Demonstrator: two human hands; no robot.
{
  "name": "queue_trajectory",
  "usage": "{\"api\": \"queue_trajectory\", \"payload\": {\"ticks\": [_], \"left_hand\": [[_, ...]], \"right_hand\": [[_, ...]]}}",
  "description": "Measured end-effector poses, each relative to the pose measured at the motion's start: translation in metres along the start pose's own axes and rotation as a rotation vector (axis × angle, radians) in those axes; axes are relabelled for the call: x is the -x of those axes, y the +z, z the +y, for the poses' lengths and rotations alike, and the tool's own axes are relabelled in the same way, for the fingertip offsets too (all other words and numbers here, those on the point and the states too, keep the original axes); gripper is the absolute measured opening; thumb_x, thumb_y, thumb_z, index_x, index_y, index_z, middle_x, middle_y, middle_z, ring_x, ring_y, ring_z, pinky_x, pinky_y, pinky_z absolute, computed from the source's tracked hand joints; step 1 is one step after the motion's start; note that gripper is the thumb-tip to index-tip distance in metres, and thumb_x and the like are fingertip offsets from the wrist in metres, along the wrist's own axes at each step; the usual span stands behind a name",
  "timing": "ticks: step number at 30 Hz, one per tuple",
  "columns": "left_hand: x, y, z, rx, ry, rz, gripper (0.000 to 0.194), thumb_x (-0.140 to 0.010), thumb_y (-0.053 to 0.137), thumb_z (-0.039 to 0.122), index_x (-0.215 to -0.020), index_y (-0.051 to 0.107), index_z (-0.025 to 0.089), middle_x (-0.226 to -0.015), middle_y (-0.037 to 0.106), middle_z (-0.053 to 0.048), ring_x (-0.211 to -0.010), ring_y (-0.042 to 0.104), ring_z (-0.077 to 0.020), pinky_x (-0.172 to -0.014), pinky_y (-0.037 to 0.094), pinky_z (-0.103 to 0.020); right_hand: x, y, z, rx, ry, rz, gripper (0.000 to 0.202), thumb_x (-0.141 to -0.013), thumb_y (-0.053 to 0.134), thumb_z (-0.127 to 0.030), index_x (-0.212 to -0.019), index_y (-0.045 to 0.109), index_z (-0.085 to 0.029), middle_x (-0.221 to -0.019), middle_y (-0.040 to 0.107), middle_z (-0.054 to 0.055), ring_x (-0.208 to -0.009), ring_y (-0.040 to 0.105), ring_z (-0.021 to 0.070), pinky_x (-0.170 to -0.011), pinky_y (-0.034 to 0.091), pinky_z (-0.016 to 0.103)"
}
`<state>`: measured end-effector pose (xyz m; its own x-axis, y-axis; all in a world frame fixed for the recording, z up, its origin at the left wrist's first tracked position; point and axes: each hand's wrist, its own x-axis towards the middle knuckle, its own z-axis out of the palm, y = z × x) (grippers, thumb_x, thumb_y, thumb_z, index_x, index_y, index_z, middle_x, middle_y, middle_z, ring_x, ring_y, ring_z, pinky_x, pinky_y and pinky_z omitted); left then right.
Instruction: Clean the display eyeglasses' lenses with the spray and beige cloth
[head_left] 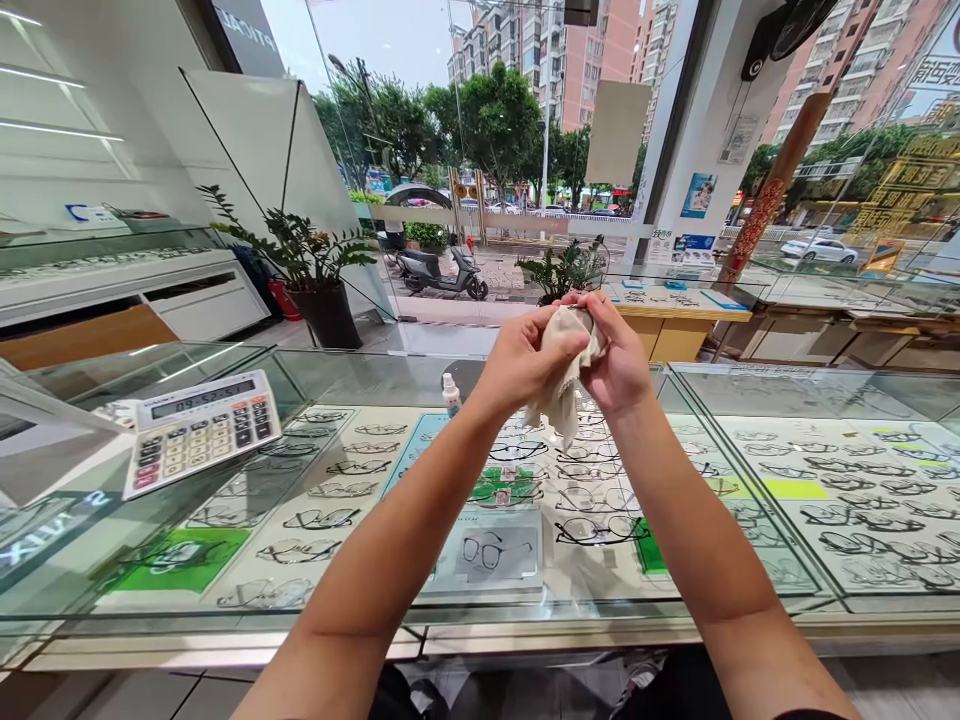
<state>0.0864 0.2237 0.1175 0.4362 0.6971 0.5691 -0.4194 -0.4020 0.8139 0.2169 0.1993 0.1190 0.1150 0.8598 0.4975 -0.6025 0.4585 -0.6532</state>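
Head view: glass display case (570, 632) spans below my hands, 8 to 4 o'clock. Potted plant (330, 315) beyond it, between 9 and 10 o'clock. Calculator (202, 430) at 9 o'clock, tilted up. My left hand (517, 360) pinches the cloth, thumb pressed over it; my right hand (621, 370) closes its fingers on the other side. Cloth (561, 408) bunched between both, hanging above the case; contents of folds: cannot tell. Black-rimmed glasses (600, 531) at 6 o'clock. White bottle (451, 394) at 9 o'clock, near.
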Motion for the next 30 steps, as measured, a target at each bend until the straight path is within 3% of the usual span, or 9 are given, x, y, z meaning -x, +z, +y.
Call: {"api": "queue_trajectory", "payload": {"ticks": [2, 5, 8, 12, 19, 26, 30], "left_hand": [[0.000, 0.004, -0.005, -0.041, 0.066, 0.103, 0.052, -0.074, 0.097, 0.060, -0.101, 0.082, 0.018, -0.108, 0.077, -0.006, -0.095, 0.067, -0.0175, -0.086, 0.052, -0.026], [-0.002, 0.005, -0.008, -0.068, 0.087, 0.178, 0.054, -0.084, 0.086, 0.071, -0.095, 0.080, 0.019, -0.094, 0.075, -0.004, -0.081, 0.062, -0.0149, -0.075, 0.051, -0.026], [-0.004, -0.002, -0.005, -0.095, 0.021, 0.135, 0.064, -0.085, 0.078, 0.082, -0.081, 0.074, 0.018, -0.074, 0.066, -0.001, -0.067, 0.053, -0.0130, -0.062, 0.044, -0.026], [-0.007, -0.016, 0.001, -0.132, -0.001, 0.075, 0.067, -0.082, 0.079, 0.085, -0.075, 0.069, 0.018, -0.069, 0.062, 0.000, -0.064, 0.051, -0.0127, -0.059, 0.041, -0.026], [-0.008, -0.032, 0.014, -0.163, -0.011, 0.194, 0.066, -0.082, 0.079, 0.085, -0.076, 0.066, 0.021, -0.068, 0.062, 0.000, -0.062, 0.053, -0.0137, -0.058, 0.040, -0.027], [-0.007, -0.038, 0.022, -0.164, 0.006, 0.193, 0.063, -0.083, 0.079, 0.083, -0.076, 0.070, 0.021, -0.068, 0.064, -0.002, -0.063, 0.054, -0.0147, -0.058, 0.041, -0.028], [-0.007, -0.041, 0.024, -0.216, 0.022, 0.218, 0.064, -0.083, 0.078, 0.084, -0.074, 0.068, 0.021, -0.065, 0.061, -0.001, -0.060, 0.051, -0.0147, -0.056, 0.038, -0.028]], "right_hand": [[0.000, 0.002, 0.005, 0.032, 0.002, 0.016, 0.024, -0.083, 0.089, -0.040, -0.088, 0.068, -0.028, -0.100, 0.075, -0.003, -0.092, 0.069, 0.0130, -0.087, 0.060, 0.027], [0.001, 0.004, 0.008, 0.067, 0.031, 0.026, 0.029, -0.079, 0.091, -0.043, -0.086, 0.067, -0.027, -0.101, 0.075, -0.001, -0.090, 0.068, 0.0138, -0.082, 0.059, 0.026], [0.001, 0.005, 0.004, 0.038, 0.058, 0.017, 0.032, -0.073, 0.096, -0.040, -0.082, 0.070, -0.026, -0.096, 0.075, -0.002, -0.083, 0.065, 0.0116, -0.075, 0.057, 0.023], [0.001, 0.003, -0.009, 0.084, 0.060, -0.009, 0.031, -0.073, 0.097, -0.042, -0.080, 0.072, -0.025, -0.096, 0.075, -0.001, -0.084, 0.063, 0.0126, -0.074, 0.056, 0.023], [0.004, -0.002, -0.030, 0.307, 0.159, -0.102, 0.031, -0.075, 0.095, -0.044, -0.078, 0.071, -0.024, -0.117, 0.072, 0.002, -0.086, 0.060, 0.0133, -0.067, 0.051, 0.025], [0.008, -0.003, -0.030, 0.391, 0.183, -0.227, 0.023, -0.078, 0.092, -0.039, -0.077, 0.074, -0.025, -0.115, 0.072, 0.002, -0.095, 0.061, 0.0161, -0.093, 0.051, 0.032], [0.008, -0.003, -0.029, 0.421, 0.220, -0.240, 0.022, -0.077, 0.093, -0.038, -0.075, 0.075, -0.025, -0.110, 0.071, 0.001, -0.096, 0.059, 0.0162, -0.094, 0.047, 0.032]]}}
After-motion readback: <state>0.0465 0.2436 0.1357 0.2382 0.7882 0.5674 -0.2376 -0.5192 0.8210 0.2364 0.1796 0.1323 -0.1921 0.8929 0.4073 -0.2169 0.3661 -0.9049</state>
